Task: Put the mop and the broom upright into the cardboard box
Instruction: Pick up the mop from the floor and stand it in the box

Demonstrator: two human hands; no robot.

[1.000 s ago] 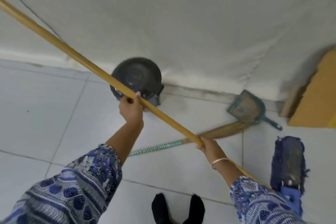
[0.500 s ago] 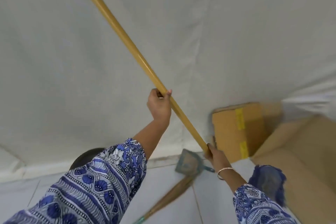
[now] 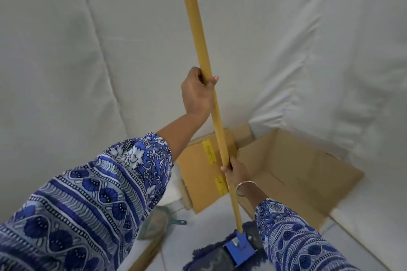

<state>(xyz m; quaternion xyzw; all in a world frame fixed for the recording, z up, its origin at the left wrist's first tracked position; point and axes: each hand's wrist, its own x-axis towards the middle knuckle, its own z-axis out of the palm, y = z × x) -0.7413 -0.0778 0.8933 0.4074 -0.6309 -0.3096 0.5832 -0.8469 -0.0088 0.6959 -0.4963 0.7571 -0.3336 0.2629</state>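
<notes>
I hold the mop nearly upright by its long yellow wooden handle point(image 3: 199, 35). My left hand point(image 3: 196, 94) grips the handle at mid-height. My right hand point(image 3: 236, 170) grips it lower down, just in front of the open cardboard box point(image 3: 293, 174). The blue mop head point(image 3: 226, 253) with its blue clamp hangs at the bottom, beside the box's near-left corner and outside it. The broom point(image 3: 145, 255) lies on the floor at the lower left, mostly hidden by my left sleeve.
A white cloth covers the wall behind. The box stands in the corner with one flap point(image 3: 204, 167) folded out to the left, marked with yellow tape. A teal dustpan point(image 3: 158, 224) lies on the tiled floor by the broom.
The mop handle has swung from a steep slant to nearly vertical. The mop head has come in close beside the box, and the view has turned right onto the open box.
</notes>
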